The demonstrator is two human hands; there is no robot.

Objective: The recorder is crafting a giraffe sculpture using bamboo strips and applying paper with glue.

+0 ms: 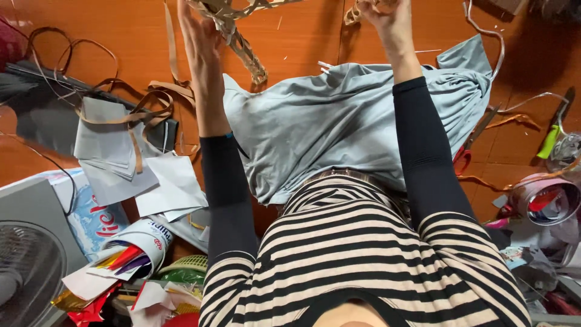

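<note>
The person sits on a brown floor and looks down at two arms stretched out in front. The left hand is up near the top edge of the view. It touches a woven piece made of brown paper strips, and its fingers seem curled around the strips, but the tips are cut off by the edge, so the grip is not fully clear. The right hand is also at the top edge. Its fingers are closed on a small bunch of the same brown strips.

The woven piece hangs down between the hands, above a grey cloth that lies over the person's lap. Only a short plaited part shows, so the weaving looks just begun, with lots still loose. Many more brown strips lie on the floor to the left, not used yet.

Near them is a pile of grey paper sheets. A tube full of coloured sticks lies lower left, beside a fan. Red-handled scissors lie to the right, near a roll of tape.
</note>
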